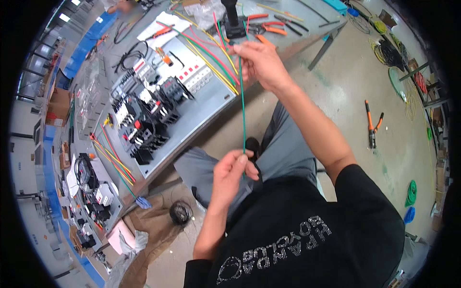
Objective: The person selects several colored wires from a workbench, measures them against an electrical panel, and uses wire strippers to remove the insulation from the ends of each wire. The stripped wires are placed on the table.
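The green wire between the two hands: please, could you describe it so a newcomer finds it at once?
Start from the workbench and look to its front edge, where the person's right hand is. From there, the green wire runs down the picture to the left hand. Unlike the coloured wires lying on the workbench, it is held nearly straight in the air.

The green wire [243, 110] was sheathed in smooth plastic. On the left, black plastic was seen on the switching devices [144, 115], mounted on a smooth grey metal plate [201, 108]. The trousers [290, 161] and the shirt [370, 221] were made of matt cloth, and the floor [336, 91] was finished smooth.
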Available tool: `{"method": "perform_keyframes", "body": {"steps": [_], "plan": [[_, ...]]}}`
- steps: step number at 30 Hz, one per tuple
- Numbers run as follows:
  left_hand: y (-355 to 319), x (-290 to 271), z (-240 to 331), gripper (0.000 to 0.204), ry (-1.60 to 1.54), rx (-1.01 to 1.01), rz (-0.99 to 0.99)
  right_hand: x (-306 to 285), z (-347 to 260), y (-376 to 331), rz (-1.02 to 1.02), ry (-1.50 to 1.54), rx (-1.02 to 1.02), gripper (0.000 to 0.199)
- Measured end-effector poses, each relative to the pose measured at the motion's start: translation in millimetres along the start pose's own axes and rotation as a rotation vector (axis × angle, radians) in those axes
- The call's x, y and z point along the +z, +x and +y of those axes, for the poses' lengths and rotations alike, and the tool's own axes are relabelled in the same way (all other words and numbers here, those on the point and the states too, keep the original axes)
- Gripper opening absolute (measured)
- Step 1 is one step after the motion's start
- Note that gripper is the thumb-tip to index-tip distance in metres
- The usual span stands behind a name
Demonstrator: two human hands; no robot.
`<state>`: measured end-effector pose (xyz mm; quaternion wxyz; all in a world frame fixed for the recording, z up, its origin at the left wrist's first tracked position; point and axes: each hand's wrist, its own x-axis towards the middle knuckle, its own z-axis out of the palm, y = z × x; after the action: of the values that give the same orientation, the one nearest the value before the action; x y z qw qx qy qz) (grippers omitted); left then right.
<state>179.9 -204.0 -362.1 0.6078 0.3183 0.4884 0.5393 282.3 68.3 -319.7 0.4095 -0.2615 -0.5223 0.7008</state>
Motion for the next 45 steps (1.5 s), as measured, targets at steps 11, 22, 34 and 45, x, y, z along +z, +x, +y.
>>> {"method": "perform_keyframes", "body": {"steps": [11, 22, 34, 45], "plan": [[4, -7, 5, 0.031, -0.319, -0.14, -0.216, -2, 0, 9, 0.026, -0.036, -0.08, 0.023], [2, -14, -4, 0.034, -0.414, -0.178, -0.238, 0, -3, 10, 0.066, -0.074, -0.049, 0.025], [-1, -17, -13, 0.023, -0.206, -0.12, -0.204, -17, -2, 18, 0.077, 0.079, -0.025, 0.027], [11, -11, -14, 0.026, -0.254, -0.138, -0.131, -9, 28, -16, -0.155, 0.116, 0.219, 0.03]]}}
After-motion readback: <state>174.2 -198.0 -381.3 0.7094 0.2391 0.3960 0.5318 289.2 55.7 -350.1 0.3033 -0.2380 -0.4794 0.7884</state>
